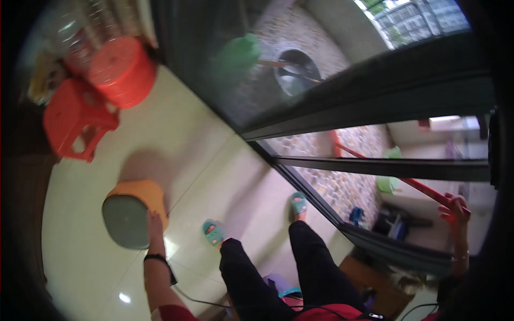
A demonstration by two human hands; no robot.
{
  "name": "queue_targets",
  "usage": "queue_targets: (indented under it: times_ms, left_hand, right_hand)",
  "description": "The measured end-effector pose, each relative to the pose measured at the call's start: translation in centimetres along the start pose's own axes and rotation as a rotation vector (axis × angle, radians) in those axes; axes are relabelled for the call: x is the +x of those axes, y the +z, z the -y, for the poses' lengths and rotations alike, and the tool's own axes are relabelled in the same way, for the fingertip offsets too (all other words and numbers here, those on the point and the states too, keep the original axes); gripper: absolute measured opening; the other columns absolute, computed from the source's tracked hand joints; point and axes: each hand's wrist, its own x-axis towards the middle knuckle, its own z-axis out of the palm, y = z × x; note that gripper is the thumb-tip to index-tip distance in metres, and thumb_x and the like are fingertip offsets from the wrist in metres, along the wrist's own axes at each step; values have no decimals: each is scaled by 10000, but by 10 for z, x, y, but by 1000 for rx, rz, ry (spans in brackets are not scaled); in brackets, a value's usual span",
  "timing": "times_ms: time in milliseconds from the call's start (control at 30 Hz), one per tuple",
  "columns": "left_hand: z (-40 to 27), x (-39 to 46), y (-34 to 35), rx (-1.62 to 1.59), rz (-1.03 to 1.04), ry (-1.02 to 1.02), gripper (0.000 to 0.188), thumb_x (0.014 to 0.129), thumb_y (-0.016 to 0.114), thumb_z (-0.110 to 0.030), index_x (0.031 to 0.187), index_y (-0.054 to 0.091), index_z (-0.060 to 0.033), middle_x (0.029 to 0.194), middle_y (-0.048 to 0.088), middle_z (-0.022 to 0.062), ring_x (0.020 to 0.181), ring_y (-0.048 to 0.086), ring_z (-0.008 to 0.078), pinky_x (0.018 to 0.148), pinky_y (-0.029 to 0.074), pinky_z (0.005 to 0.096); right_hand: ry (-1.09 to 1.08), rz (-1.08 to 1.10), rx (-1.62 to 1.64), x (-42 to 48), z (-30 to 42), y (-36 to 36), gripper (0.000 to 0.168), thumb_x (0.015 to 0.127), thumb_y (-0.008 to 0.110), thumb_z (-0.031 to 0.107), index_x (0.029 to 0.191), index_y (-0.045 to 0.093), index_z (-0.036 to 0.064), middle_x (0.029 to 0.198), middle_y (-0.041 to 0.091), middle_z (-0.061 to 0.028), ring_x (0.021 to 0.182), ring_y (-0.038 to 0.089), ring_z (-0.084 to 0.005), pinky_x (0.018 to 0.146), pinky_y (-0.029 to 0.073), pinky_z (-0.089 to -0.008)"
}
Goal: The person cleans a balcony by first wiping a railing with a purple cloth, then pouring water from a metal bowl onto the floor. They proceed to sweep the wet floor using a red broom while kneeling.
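My left hand (154, 224) grips the side of a small plastic stool (126, 222) with a grey-green seat and an orange base. The fingers on the stool's far side are hidden. At the right, my right hand (455, 208) is around the end of a long red handle (429, 190). This handle slants away through the sliding door's opening, passes behind a dark door frame (385, 166), and reaches a red head (335, 143) over the pebble-patterned floor (321, 180). The kind of tool is not clear.
Two red plastic stools (122, 72) (76, 120) stand at upper left. Behind the glass are a metal basin (297, 71) and a green blurred object (241, 52). A door track (309, 196) crosses the floor beside my slippered foot (298, 204). A wooden piece (373, 281) sits at lower right.
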Motion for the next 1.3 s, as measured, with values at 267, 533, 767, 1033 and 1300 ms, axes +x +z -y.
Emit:
queue_targets:
  times_ms: [267, 533, 767, 1033, 1300]
  left_hand:
    - [52, -28, -93, 277, 207, 285, 387, 909, 460, -294, 1272, 531, -178, 1265, 496, 33, 1276, 352, 262, 1082, 66, 599]
    - [69, -92, -192, 53, 223, 261, 329, 900, 464, -300, 1176, 607, -194, 1271, 525, 62, 1266, 396, 263, 1053, 42, 673]
    - [-24, -177, -306, -313, 107, 42, 236, 851, 520, -221, 1052, 638, -183, 1103, 600, 120, 1154, 472, 288, 983, 115, 750]
    - [-100, -313, -498, -909, 120, -266, 342, 886, 404, -228, 1085, 607, -38, 1079, 616, 221, 1075, 544, 381, 950, 363, 517]
    - [-182, -224, -653, -821, 429, -31, 526, 834, 513, -384, 1282, 498, -109, 1281, 491, 220, 1279, 360, 357, 1081, 204, 499]
  right_hand:
    - [-42, 278, -179, -25, -29, 28, 134, 872, 554, 131, 969, 602, 52, 1227, 521, -106, 915, 591, -138, 758, 499, -251]
    - [169, 499, 169, -19, -94, 3, 413, 824, 660, 46, 1179, 466, 131, 1034, 479, -32, 919, 533, -119, 764, 464, -244]
    - [609, 681, 943, -11, -150, -85, 460, 781, 464, -130, 1192, 498, 73, 1135, 567, -175, 1058, 579, -325, 912, 469, -443]
    - [711, 583, 1025, 52, -234, -212, 123, 845, 528, 0, 913, 459, 74, 710, 427, -61, 546, 424, -127, 407, 345, -208]
    - [525, 621, 939, 165, -271, -271, 195, 815, 565, -17, 952, 471, 84, 695, 485, -61, 544, 495, -149, 406, 375, -234]
